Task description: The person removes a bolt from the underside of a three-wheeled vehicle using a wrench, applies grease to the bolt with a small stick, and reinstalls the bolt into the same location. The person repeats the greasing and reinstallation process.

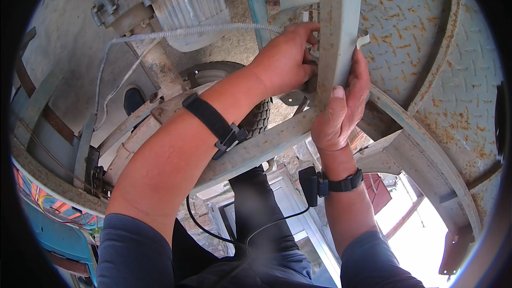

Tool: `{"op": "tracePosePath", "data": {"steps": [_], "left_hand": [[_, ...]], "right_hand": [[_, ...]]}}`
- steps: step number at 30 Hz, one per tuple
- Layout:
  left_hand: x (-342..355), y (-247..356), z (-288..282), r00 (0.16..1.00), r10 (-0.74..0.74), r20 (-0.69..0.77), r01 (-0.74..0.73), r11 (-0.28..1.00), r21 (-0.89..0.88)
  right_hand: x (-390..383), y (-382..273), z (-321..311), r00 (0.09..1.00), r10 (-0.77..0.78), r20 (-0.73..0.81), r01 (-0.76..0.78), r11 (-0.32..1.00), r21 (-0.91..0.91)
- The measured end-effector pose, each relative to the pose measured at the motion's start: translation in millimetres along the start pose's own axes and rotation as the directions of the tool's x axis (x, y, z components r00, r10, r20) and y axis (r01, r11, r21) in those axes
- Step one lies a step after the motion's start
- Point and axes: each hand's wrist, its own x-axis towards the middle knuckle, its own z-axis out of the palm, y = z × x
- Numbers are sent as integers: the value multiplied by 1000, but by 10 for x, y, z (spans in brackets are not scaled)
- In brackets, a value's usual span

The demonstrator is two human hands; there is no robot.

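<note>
Right hand [341, 109] grips the upright, rusty frame bar [337, 32]; left hand [285, 61] fingers curled behind it, hold unclear.

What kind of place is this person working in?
Probably underneath a small vehicle at a repair spot: a rusty tread-plate underside, a motor and axle, and a tyre overhead. Both hands reach a frame bar.

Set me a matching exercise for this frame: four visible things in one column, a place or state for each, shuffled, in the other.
1. left hand
2. right hand
3. corrugated hose
4. tyre

A. thumb lies against the front of the upright rusty bar
B. runs from the finned motor toward the hands
C. fingers reach in behind the bar
D. partly hidden behind the left forearm

Pairs: 1-C, 2-A, 3-B, 4-D
</note>
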Motion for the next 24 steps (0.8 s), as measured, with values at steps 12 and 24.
{"op": "tracePosePath", "data": {"steps": [12, 24], "left_hand": [[-26, -27, 11, 1000, 23, -1, -23, 999, -29], [-28, -66, 13, 1000, 5, 9, -4, 997, -81]], "right_hand": [[-1, -17, -3, 1000, 15, 16, -15, 1000, 11], [1, 2, -1, 999, -32, 11, 32, 999, 20]]}}
